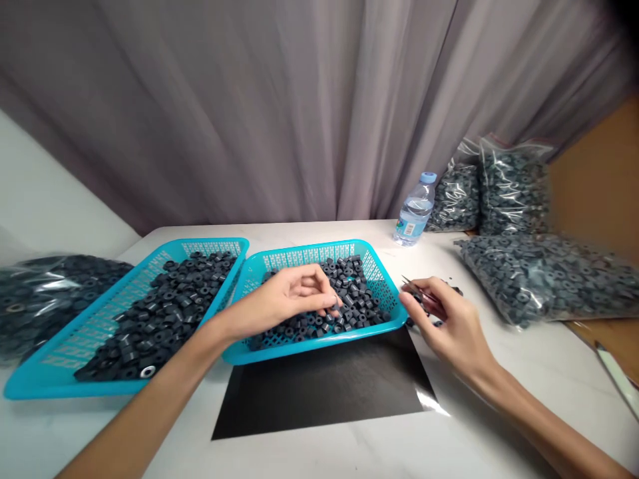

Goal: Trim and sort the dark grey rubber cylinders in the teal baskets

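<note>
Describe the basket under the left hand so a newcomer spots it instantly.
On the white table, find the glossy black sheet. The perforated turquoise basket overlapping that sheet, with the left hand above its small dark hollow cylinders, is the one. Its turquoise neighbour to the left holds similar parts but lies off the sheet.

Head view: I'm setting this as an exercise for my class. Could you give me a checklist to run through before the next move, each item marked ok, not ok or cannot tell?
1. Right hand grips the thin, dark, pointed tool: ok.
2. Left hand is over the turquoise perforated plastic basket with small dark ring-shaped pieces: ok.
3. Left fingertips hold a piece: cannot tell, too small.
4. No loose bits beside the right hand: not ok, small dark bits lie there.
5. Glossy black rectangular sheet fully uncovered: not ok, the basket overlaps its far part.
6. Clear plastic bottle upright, blue cap on: ok.
</note>
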`<control>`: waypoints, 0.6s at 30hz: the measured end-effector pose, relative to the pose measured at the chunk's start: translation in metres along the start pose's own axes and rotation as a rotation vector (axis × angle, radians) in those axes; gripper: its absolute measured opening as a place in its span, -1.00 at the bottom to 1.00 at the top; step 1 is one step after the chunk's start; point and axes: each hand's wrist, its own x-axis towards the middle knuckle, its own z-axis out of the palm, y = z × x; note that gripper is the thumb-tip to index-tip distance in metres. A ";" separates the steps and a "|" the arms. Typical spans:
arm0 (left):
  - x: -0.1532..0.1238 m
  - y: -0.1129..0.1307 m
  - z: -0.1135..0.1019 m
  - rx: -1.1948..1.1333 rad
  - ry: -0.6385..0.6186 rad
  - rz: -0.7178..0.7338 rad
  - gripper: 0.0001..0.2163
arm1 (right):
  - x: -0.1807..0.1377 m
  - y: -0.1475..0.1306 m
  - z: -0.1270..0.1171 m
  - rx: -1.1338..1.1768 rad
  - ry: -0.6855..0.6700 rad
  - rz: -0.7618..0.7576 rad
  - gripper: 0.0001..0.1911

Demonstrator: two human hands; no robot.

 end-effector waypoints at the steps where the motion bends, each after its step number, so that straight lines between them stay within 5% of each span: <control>1: 0.000 0.003 0.007 -0.028 -0.021 -0.003 -0.83 | -0.002 -0.008 -0.001 0.076 -0.021 0.014 -0.72; 6: 0.003 0.007 0.030 -0.100 -0.047 -0.017 -0.86 | -0.011 -0.034 0.001 0.347 -0.126 0.076 -0.76; 18: 0.008 -0.010 0.052 -0.021 -0.003 0.028 -0.84 | -0.011 -0.025 0.011 0.540 -0.257 0.160 -0.78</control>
